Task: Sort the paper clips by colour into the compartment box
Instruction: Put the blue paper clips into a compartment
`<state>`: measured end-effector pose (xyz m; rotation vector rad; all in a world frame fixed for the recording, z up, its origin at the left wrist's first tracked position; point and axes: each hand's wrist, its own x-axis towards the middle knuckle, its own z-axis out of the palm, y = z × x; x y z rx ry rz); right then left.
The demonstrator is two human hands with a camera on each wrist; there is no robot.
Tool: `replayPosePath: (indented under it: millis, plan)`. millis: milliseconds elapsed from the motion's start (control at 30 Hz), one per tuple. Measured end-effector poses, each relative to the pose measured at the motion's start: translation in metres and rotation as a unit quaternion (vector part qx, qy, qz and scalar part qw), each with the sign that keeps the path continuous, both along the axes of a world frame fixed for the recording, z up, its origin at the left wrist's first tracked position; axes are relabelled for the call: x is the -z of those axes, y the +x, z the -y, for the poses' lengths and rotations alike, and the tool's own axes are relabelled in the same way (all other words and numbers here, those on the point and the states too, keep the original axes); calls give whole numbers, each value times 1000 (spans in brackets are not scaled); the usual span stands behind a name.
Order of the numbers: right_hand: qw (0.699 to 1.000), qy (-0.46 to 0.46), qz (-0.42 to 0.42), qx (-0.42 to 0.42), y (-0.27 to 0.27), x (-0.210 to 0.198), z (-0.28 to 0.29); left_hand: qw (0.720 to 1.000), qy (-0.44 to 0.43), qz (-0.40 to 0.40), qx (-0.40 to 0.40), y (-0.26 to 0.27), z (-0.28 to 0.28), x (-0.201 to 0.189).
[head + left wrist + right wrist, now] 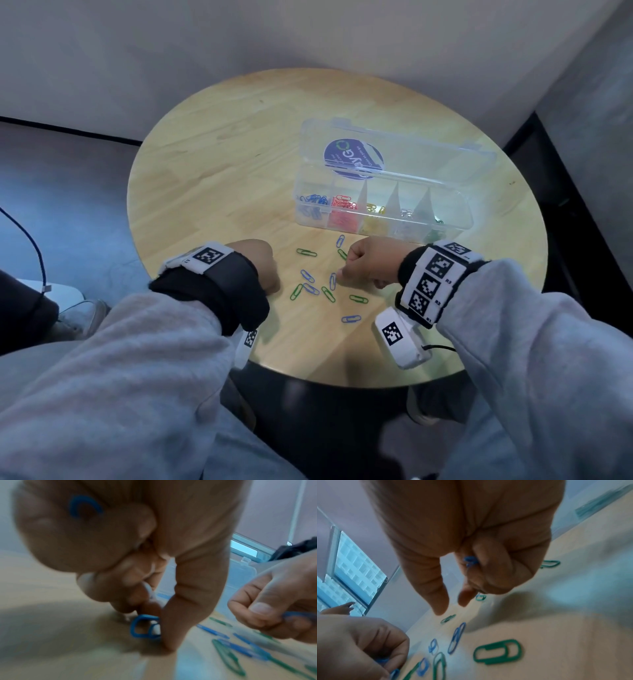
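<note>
Left hand: the left hand is set fingers-down on the round table, at the left edge of the loose clips. A blue paper clip is pinched against the wood between thumb and fingertips, as the left wrist view shows; a second blue clip is tucked among the curled fingers higher in the palm.

Right hand: the right hand is curled over the right side of the scatter. A blue clip in the right hand is gripped by the folded fingers, while thumb and forefinger are pointed down toward the table with a narrow gap between them.

Loose clips: blue and green paper clips are strewn on the wood between and below the two hands, among them a green clip above the left hand, a blue one nearest the table's front edge, and a large-looking green one in the right wrist view.

Compartment box: a clear compartment box stands just beyond the hands, its lid opened back and bearing a round blue sticker. From left to right the compartments are seen to hold blue clips, red clips, yellow clips, pale clips of uncertain colour, and green clips.
</note>
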<state>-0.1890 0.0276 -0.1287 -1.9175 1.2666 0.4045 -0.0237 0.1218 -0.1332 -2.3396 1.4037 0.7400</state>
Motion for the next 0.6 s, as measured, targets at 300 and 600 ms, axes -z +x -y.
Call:
replayPosePath:
  millis: [300, 600]
  plan:
    - [923, 267, 167, 223, -8, 3, 7, 790, -105, -515, -316, 6, 15, -13]
    - [946, 211, 148, 196, -8, -1, 5, 673, -150, -607, -396, 8, 11, -19]
